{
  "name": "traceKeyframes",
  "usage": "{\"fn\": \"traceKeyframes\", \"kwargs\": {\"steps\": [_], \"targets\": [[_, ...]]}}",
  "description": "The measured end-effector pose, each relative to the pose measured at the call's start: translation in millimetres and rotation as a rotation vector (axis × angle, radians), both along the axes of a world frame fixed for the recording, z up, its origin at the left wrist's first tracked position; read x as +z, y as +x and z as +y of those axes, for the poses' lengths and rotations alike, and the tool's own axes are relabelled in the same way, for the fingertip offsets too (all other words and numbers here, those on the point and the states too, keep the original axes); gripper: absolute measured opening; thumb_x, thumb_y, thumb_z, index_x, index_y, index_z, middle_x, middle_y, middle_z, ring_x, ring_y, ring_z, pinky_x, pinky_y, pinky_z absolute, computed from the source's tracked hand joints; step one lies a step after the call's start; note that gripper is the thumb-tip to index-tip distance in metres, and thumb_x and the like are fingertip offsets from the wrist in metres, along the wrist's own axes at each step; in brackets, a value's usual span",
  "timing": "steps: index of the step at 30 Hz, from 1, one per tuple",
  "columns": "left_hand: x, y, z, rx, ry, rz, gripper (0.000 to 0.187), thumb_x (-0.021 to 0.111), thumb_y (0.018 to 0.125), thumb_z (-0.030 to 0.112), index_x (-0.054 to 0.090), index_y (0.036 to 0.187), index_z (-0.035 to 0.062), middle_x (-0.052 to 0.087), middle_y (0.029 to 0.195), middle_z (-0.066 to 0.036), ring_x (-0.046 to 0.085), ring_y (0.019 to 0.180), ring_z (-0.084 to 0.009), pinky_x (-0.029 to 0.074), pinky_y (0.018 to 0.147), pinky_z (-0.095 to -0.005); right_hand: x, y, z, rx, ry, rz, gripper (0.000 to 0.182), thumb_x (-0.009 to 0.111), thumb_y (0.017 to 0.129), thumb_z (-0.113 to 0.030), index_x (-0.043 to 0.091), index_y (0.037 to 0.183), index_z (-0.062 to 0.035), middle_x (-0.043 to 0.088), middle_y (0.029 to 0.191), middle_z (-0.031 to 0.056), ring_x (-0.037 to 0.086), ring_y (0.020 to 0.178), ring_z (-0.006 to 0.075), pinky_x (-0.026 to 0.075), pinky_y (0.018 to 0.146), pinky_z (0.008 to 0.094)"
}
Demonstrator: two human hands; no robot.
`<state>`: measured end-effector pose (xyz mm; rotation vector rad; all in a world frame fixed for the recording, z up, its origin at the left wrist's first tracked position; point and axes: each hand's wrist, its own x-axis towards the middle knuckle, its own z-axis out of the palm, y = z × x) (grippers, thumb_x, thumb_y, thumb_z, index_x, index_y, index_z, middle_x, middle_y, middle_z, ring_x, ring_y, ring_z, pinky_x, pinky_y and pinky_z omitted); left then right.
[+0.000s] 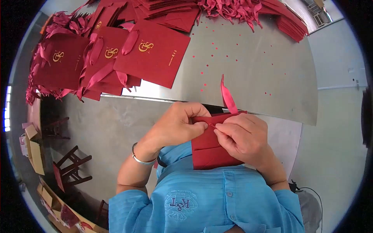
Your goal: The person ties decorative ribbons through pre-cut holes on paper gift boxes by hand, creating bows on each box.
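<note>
A dark red paper gift bag [211, 153] rests against my body at the table's edge. My left hand [182, 123] grips the bag's upper edge, with its thumb on the near face and its fingers mostly hidden behind. At the same edge my right hand [244, 134] is closed, thumb and forefinger pinching a thin pinkish-red end, apparently ribbon, by the left thumb. A pink ribbon [228, 99] sticks up past the bag's far edge over the table. What lies under the right hand's curled fingers is hidden.
Finished-looking red bags [155, 50] with gold lettering and ribbon handles are piled at the table's left. More flat bags [291, 27] and a heap of ribbons [233, 9] lie at the back. Small red dots dot the metal tabletop [248, 73]. A wooden stool [72, 169] and cardboard boxes [35, 151] stand left.
</note>
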<state>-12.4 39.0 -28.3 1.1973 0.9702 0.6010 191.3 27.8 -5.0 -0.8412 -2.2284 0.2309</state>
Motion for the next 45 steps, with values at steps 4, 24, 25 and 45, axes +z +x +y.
{"fn": "traceKeyframes", "kwargs": {"steps": [4,24,25,45], "targets": [[-1.2,1.2,-1.1,0.01,-0.007,-0.003,0.013,0.061,0.081,-0.007,0.063,0.094,-0.0049,0.066,0.086,-0.002,0.056,0.076,-0.0038,0.046,0.063,-0.02,1.3,-0.8,-1.0,-0.025,0.022,-0.045,0.022,0.077,0.062,0.001,0.062,0.077,-0.0055,0.061,0.073,0.005,0.06,0.058,0.018,0.047,0.049,0.0287],[1.9,10.5,0.3,0.017,0.06,0.127,0.01,0.062,0.086,-0.001,0.064,0.095,-0.0039,0.063,0.082,0.001,0.054,0.075,-0.0031,0.047,0.063,-0.02,26.0,-20.9,-2.6,-0.027,0.141,-0.623,0.011,0.059,0.057,-0.008,0.049,0.062,-0.0072,0.045,0.065,0.0046,0.05,0.056,0.0158,0.043,0.046,0.0282],[-2.7,12.7,-0.5,0.014,0.061,0.127,0.01,0.062,0.086,-0.001,0.064,0.095,-0.0039,0.063,0.082,0.001,0.054,0.075,-0.0031,0.047,0.063,-0.02,26.3,-21.5,-1.2,-0.015,0.135,-0.645,0.011,0.059,0.058,-0.008,0.05,0.063,-0.0072,0.045,0.065,0.0046,0.05,0.057,0.0158,0.043,0.046,0.0283],[17.3,19.8,-4.4,0.019,0.16,0.105,0.013,0.059,0.086,-0.005,0.064,0.098,-0.0037,0.062,0.08,0.003,0.054,0.07,-0.0012,0.044,0.059,-0.0165,26.7,31.1,77.7,0.326,-1.159,-0.057,0.028,0.054,0.085,-0.004,0.06,0.112,0.0008,0.071,0.087,0.0064,0.065,0.082,0.0138,0.05,0.072,0.0279]]}}
